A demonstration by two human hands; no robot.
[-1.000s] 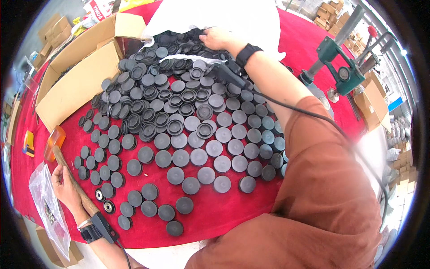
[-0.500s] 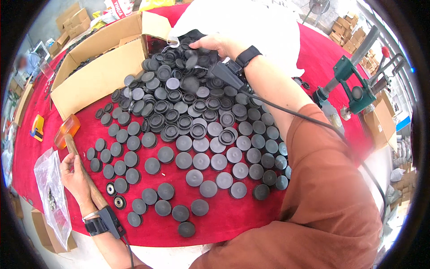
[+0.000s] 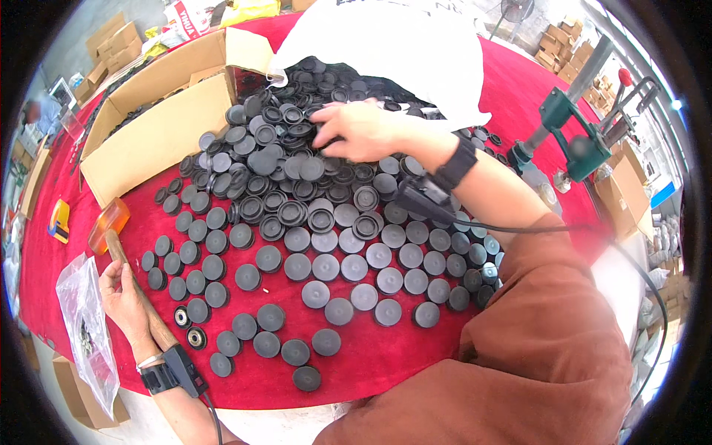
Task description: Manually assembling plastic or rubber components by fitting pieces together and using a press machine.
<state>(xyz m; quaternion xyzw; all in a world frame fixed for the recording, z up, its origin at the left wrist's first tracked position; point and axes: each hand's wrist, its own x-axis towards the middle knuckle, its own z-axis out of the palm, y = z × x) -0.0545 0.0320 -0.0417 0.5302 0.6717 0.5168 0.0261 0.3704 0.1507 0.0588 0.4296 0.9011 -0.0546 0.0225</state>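
Note:
Many round black plastic caps (image 3: pixel 321 221) cover the middle of the red cloth, heaped at the back and spread in a single layer toward me. My right hand (image 3: pixel 360 132) is at the heap, its fingers curled down around black caps, partly blurred. Behind it lies a white sack (image 3: pixel 386 59), with more caps at its lower edge. At the left, my left hand (image 3: pixel 126 302) stays low with curled fingers, against the wooden handle of a mallet with an amber head (image 3: pixel 108 226). Whether it grips anything is hidden. Two black rounds with metal bearing centres (image 3: pixel 196 338) lie near it.
An open cardboard box (image 3: pixel 156 152) stands behind left. A clear plastic bag (image 3: pixel 87 326) with small metal parts and a yellow tool (image 3: pixel 59 221) lie at the left edge. A green hand press (image 3: pixel 575 133) stands at the right. A cable runs from my right wrist.
My right hand has come away from the sack's mouth toward me, its fingers now over the heap. Some caps in the heap have shifted. My left hand has stayed by the mallet.

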